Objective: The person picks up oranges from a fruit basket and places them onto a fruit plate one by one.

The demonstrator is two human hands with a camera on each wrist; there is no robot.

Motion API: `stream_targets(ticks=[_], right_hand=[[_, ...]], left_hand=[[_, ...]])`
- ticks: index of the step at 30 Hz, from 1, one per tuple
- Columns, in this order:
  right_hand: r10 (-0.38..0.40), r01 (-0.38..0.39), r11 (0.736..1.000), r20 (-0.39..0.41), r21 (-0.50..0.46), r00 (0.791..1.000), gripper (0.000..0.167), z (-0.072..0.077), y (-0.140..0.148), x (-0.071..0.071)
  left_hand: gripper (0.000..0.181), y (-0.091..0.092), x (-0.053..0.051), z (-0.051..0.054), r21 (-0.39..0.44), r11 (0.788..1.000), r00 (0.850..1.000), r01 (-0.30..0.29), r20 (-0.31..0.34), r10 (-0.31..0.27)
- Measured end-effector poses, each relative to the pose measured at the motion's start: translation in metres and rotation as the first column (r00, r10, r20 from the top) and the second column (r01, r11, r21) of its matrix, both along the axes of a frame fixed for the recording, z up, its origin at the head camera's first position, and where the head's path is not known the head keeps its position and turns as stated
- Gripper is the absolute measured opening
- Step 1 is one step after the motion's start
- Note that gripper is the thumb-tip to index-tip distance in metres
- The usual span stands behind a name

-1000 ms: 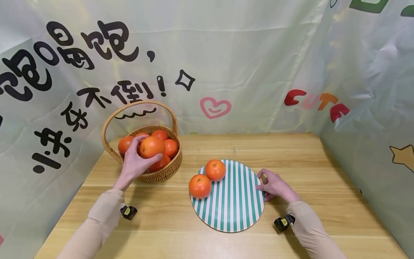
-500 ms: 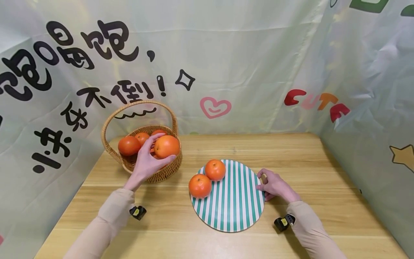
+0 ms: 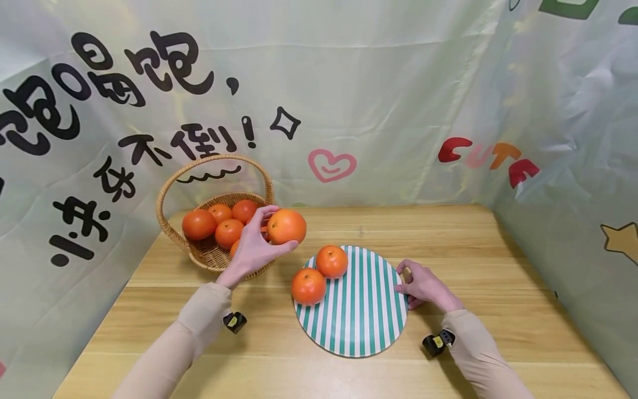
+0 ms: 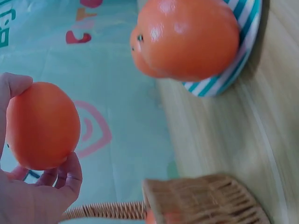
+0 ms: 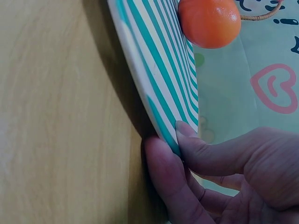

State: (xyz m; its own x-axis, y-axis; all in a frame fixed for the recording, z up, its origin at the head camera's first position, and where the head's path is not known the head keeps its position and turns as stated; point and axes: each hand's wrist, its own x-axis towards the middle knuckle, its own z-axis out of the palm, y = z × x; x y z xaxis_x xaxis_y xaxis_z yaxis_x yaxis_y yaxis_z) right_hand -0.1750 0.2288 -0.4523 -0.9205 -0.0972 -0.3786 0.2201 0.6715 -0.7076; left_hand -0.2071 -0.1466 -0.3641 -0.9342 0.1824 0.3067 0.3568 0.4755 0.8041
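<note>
The left hand (image 3: 253, 247) grips an orange fruit (image 3: 287, 226) in the air, between the basket and the plate; in the left wrist view its fingers and thumb lie round the fruit (image 4: 43, 126). Two more orange fruits (image 3: 308, 286) sit side by side on the left part of a round green-and-white striped plate (image 3: 356, 316). At the plate's right edge the right hand (image 3: 425, 286) pinches the rim, thumb on top and a finger beneath in the right wrist view. A wicker basket (image 3: 264, 198) holds several orange fruits (image 3: 199, 224).
The basket's tall arched handle (image 3: 214, 158) rises at the back left. Under everything is a wooden table (image 3: 448, 233), with a printed curtain (image 3: 389, 111) behind it and at both sides. A small black device sits at each wrist.
The left hand has moved right with its fruit, from over the basket to beyond its right rim, uncovering fruits inside. The right hand and the plate have stayed in place.
</note>
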Motion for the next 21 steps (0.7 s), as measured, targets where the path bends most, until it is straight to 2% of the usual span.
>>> stream_targets(ticks=[5, 9, 17, 21], right_hand=[[-0.003, 0.003, 1.000, 0.002, -0.001, 1.000, 0.035, 0.000, 0.001, -0.001], [-0.002, 0.002, 1.000, 0.003, 0.004, 1.000, 0.035, 0.000, 0.001, -0.001], [0.005, -0.006, 1.000, -0.011, -0.016, 1.000, 0.036, 0.001, 0.001, 0.000], [0.009, -0.010, 1.000, -0.015, -0.028, 1.000, 0.036, 0.000, 0.002, 0.000]], left_hand=[[0.075, 0.018, -0.004, -0.003, -0.006, 0.998, 0.998, 0.068, 0.002, -0.068], [0.076, 0.030, -0.005, -0.003, -0.011, 0.992, 0.992, 0.122, 0.043, -0.122], [0.074, 0.052, -0.006, 0.001, -0.084, 0.979, 0.979, 0.186, 0.096, -0.178], [0.074, 0.063, -0.007, 0.003, -0.131, 0.963, 0.969, 0.234, 0.111, -0.220]])
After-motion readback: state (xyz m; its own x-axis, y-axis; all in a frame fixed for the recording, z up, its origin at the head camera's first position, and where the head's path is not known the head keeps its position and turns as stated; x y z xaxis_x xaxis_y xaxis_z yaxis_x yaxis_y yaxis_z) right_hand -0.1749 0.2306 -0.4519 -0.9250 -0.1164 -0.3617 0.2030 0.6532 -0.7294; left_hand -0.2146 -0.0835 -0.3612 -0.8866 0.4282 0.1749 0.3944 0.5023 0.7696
